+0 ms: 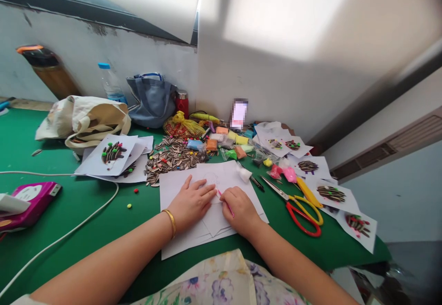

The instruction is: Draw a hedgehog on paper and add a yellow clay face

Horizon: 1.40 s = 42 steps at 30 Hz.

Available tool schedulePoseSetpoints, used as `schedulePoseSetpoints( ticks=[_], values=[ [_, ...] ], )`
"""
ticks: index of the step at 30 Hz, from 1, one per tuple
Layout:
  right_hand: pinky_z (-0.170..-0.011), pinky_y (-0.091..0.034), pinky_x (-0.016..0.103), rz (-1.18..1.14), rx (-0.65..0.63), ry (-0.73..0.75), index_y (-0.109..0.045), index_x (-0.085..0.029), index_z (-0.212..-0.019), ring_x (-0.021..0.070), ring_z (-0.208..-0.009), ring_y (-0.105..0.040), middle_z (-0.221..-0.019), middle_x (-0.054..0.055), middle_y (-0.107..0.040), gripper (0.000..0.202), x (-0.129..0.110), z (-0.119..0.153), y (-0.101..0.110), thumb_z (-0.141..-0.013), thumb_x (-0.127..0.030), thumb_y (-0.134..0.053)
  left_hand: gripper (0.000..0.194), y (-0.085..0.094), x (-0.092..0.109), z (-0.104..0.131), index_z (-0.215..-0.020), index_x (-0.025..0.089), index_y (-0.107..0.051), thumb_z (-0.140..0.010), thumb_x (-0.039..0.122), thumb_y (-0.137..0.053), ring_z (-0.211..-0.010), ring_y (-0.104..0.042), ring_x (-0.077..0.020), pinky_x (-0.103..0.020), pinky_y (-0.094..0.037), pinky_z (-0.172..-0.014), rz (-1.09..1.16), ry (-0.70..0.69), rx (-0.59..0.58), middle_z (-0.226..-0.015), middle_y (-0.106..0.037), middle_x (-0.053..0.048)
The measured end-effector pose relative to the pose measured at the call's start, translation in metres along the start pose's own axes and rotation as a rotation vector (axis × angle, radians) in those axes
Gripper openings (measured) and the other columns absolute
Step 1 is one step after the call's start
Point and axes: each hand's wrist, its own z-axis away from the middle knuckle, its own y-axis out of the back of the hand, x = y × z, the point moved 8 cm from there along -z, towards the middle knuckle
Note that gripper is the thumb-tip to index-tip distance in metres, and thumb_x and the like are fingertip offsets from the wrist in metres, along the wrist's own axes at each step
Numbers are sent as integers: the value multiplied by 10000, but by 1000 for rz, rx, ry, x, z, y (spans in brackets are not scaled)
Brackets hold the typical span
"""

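Observation:
My left hand (193,202) lies flat on the white paper sheets (172,243), fingers spread, a gold bangle at its wrist. Closed around a thin pink pen (230,210), my right hand (239,209) rests on the same sheets, and the pen's tip is close to my left fingertips. Faint drawn lines show on the top sheet above the hands. A small clear bag with white clay (243,173) sits on its upper right corner. Just right of the sheets are a black pen (257,183) and scissors (300,206) with red and yellow handles.
Behind the sheets lie striped seeds (176,158) and colourful clay packs (212,145). Seed-decorated cards (331,193) line the right edge; more cards (112,155) are at left. A phone (239,114) leans on the wall. A white cable (76,227) crosses the green table near a magenta box (34,201).

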Motion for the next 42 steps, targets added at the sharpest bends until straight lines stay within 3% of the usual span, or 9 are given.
schedulePoseSetpoints(
  ticks=[5,12,19,42],
  values=[
    [-798,-449,368,42,-36,54,-555,-202,-859,227,-859,-508,-858,57,-585,154,-7,1,-3,-813,-70,-493,349,1,1,1,-1292,309,-586,-949,302,-527,-1280,-507,-268,-584,-146,-1170,-11,-14,31,-1336,-625,-34],
    [-780,-448,363,13,-22,24,-540,-205,-837,224,-844,-512,-844,53,-582,150,-5,2,1,-799,-67,-495,323,-2,0,1,-1271,324,-601,-960,301,-514,-1300,-491,-279,-601,-175,-1157,-18,-15,19,-1352,-613,-20],
    [-773,-456,365,-12,41,-40,-551,-211,-882,229,-847,-525,-864,55,-603,142,6,3,5,-835,-90,-492,390,-3,4,0,-1367,280,-525,-986,257,-444,-1311,-471,-232,-537,-121,-1196,-45,-75,31,-1363,-594,-61],
    [-761,-448,352,-11,16,3,-523,-198,-845,218,-809,-518,-825,53,-582,88,2,4,-1,-827,-115,-499,329,-4,7,-2,-1271,251,-593,-972,203,-465,-1277,-514,-229,-566,-126,-1191,33,-110,3,-1337,-626,-51]
  ],
)
